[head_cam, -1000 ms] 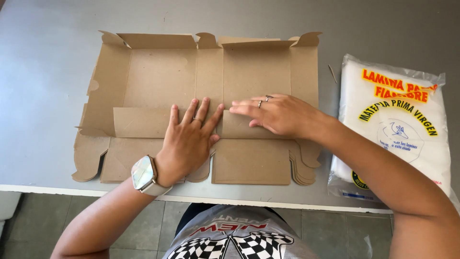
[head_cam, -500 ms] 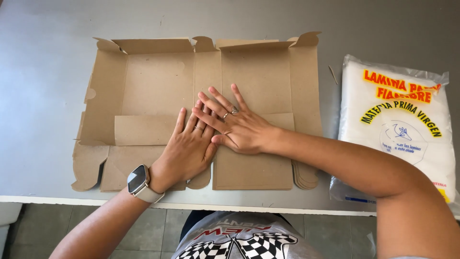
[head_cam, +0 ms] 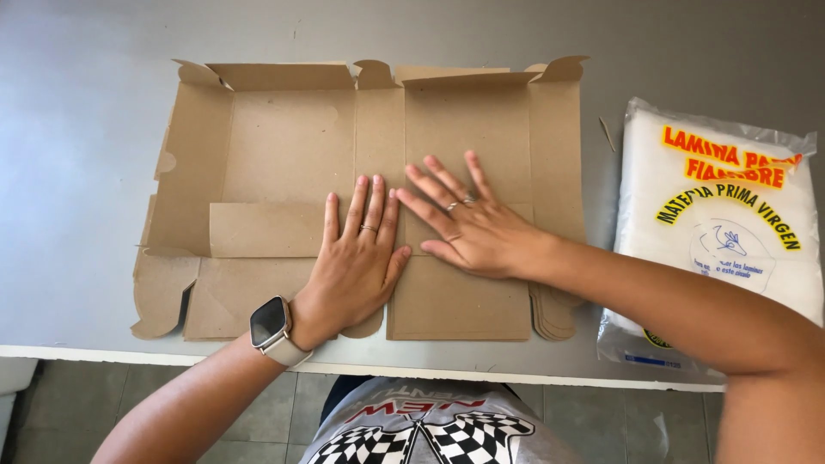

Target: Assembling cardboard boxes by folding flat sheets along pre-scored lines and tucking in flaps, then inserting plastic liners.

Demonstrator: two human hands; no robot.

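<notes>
A flat, unfolded cardboard box blank [head_cam: 361,189] lies on the grey counter [head_cam: 77,103], its near flaps close to the counter's front edge and its far flaps, partly raised, pointing toward the back edge. Both hands rest on it, palms down with the fingers spread and flat, gripping nothing. The left hand [head_cam: 357,262] presses on the middle of the blank, just where a narrow folded strip [head_cam: 266,229] ends; it has a ring on one finger and a pale-strapped smartwatch [head_cam: 273,328] on the wrist. The right hand [head_cam: 468,228] lies just beside it, to the right, with rings on two fingers; the two hands seem to meet near the left thumb, though the view does not settle whether they touch. Near the counter's right edge, apart from the blank, sits a clear plastic bag of white sheets [head_cam: 718,249] with red and yellow print, its near end reaching the front edge.
</notes>
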